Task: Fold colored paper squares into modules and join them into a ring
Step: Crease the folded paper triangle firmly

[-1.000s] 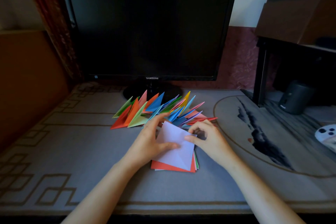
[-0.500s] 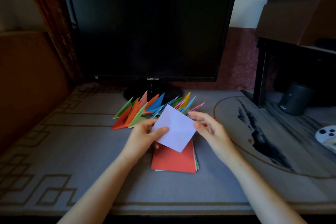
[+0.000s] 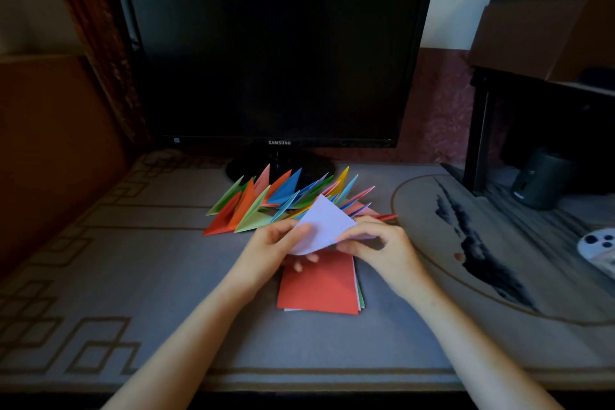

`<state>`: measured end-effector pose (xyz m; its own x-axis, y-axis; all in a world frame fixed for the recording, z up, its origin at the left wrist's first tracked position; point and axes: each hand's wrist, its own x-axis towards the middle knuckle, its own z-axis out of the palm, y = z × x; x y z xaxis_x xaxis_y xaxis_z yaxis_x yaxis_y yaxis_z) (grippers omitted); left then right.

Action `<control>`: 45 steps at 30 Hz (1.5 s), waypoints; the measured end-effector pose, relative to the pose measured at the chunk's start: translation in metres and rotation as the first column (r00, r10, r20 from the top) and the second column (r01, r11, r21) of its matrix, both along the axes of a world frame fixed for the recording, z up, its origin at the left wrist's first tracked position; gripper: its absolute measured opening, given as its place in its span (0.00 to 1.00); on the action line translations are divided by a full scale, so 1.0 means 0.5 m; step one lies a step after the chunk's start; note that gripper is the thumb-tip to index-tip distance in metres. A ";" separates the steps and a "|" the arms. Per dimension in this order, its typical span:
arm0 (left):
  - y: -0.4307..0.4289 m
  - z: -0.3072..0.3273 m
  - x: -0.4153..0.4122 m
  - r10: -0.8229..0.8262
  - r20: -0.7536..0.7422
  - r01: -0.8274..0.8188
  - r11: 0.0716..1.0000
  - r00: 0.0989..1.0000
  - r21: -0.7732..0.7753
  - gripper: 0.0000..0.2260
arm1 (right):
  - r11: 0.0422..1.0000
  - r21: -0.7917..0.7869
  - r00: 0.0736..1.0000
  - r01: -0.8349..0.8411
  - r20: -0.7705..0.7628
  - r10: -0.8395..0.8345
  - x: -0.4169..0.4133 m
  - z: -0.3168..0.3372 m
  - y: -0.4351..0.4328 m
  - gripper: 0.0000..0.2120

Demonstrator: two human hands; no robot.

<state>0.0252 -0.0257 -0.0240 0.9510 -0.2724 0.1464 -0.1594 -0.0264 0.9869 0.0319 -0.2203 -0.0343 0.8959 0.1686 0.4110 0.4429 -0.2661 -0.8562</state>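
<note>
1. Left hand (image 3: 274,251) and right hand (image 3: 382,248) each pinch a side of the thin lilac sheet (image 3: 324,223), held just above the flat red-topped stack (image 3: 319,286).
2. Pointy folded modules (image 3: 263,203) fan out just behind; smooth grey tabletop (image 3: 159,276) stretches wide left.

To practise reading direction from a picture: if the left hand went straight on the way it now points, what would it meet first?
The left hand pinches the lilac sheet, so that comes first. Beyond it, probably the folded modules, though it may pass above them; depth is unclear.
</note>
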 end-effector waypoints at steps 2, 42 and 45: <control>-0.003 0.002 -0.003 -0.030 -0.016 0.030 0.999 0.999 -0.043 0.15 | 0.999 0.004 0.999 0.037 -0.006 -0.037 0.001 -0.001 0.001 0.08; 0.013 -0.023 0.030 0.371 0.194 -0.351 0.927 0.908 -0.133 0.10 | 0.981 0.157 0.976 0.115 -0.204 -0.081 0.003 0.014 -0.008 0.05; 0.009 -0.017 0.027 0.343 0.064 -0.318 0.914 0.937 -0.251 0.12 | 0.970 0.208 0.974 0.123 -0.211 -0.078 0.002 0.018 -0.010 0.05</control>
<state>0.0386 -0.0210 -0.0325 0.9566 0.1088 0.2704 -0.2836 0.1332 0.9496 0.0330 -0.2251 -0.0253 0.9711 -0.0004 0.2387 0.2376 -0.0969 -0.9665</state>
